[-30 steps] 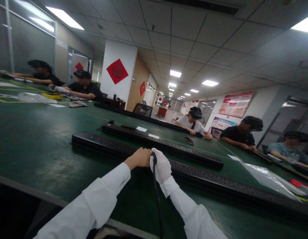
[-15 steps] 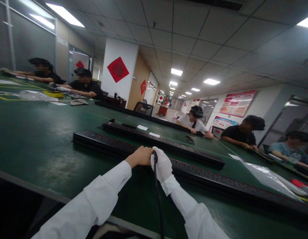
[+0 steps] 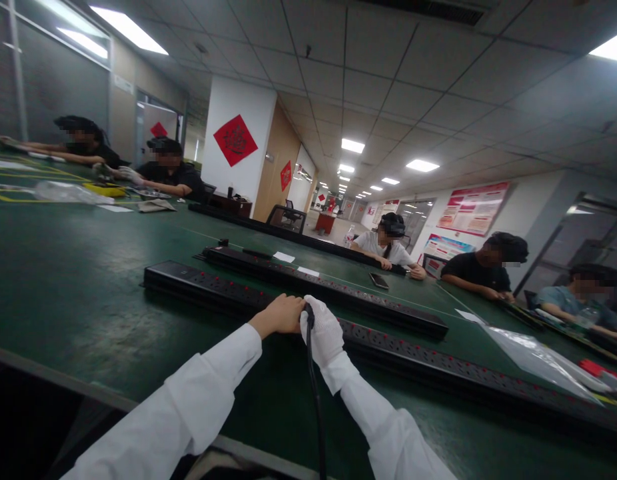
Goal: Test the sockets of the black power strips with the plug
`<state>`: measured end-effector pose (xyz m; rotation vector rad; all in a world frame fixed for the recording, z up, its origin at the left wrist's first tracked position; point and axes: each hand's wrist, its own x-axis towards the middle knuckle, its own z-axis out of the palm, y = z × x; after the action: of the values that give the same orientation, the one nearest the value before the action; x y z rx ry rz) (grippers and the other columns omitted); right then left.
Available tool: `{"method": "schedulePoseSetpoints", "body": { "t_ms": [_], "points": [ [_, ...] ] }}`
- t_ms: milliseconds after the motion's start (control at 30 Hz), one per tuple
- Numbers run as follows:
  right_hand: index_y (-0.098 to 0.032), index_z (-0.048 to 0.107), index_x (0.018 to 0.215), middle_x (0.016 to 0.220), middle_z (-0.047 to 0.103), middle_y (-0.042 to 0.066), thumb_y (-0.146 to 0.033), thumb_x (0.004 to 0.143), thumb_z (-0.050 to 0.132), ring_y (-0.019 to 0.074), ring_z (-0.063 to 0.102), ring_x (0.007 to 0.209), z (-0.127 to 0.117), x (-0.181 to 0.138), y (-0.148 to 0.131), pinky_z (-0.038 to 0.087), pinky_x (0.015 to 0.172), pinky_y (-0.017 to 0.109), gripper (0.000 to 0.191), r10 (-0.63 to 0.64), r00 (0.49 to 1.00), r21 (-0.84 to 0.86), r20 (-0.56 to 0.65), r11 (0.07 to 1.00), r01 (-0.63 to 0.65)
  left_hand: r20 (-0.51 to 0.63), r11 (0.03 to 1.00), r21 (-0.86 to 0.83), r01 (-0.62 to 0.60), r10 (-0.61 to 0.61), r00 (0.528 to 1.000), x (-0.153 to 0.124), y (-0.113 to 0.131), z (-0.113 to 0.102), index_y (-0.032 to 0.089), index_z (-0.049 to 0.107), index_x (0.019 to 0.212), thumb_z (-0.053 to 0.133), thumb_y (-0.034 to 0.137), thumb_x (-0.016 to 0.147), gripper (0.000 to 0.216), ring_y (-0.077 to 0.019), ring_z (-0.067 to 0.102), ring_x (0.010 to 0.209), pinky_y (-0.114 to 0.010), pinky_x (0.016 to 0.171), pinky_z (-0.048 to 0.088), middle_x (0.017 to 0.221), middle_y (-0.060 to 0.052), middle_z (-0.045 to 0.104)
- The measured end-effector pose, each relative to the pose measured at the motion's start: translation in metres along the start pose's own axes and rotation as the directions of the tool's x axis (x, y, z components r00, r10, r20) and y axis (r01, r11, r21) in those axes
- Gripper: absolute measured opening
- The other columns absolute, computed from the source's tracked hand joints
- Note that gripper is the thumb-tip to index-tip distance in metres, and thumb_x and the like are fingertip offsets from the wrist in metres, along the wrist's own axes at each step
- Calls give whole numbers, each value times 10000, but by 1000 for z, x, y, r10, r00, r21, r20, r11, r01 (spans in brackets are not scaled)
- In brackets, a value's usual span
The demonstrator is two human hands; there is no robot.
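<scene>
A long black power strip (image 3: 408, 351) with rows of sockets and red dots lies across the green table in front of me. My right hand (image 3: 324, 330), in a white glove, is closed around the plug end (image 3: 309, 315) of a thick black cable (image 3: 316, 400), against the strip's near side. The cable hangs down toward me. Beside it, touching the glove, my bare left hand (image 3: 283, 313) has its fingers curled over the strip. Its fingertips are hidden, as are the plug's front and the part of the strip behind my hands.
A second black power strip (image 3: 338, 291) lies just beyond, with white paper slips (image 3: 283, 257) and a phone (image 3: 379, 280) near it. Clear plastic bags (image 3: 531, 357) lie on the right. Several people sit around the table (image 3: 88, 300).
My hands keep the same hold at the plug and strip, and the view has shifted very slightly. At the far left, a co-worker's gloved hands have moved a little.
</scene>
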<state>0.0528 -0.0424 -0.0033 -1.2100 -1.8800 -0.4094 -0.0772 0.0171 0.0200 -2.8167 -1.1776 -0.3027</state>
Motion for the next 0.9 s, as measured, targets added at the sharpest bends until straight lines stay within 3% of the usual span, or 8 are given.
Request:
{"method": "schedulePoseSetpoints", "body": {
  "t_ms": [900],
  "points": [
    [-208, 483, 1174, 1135, 547, 68, -246, 809, 448, 170, 530, 1021, 2, 0, 2, 407, 930, 325, 369, -6, 1000, -15, -15, 1000, 6, 0, 1000, -4, 7, -7, 1000, 0, 1, 1, 188, 482, 1059, 509, 464, 708, 448, -269, 543, 962, -395, 820, 378, 1069, -114, 582]
  ]
}}
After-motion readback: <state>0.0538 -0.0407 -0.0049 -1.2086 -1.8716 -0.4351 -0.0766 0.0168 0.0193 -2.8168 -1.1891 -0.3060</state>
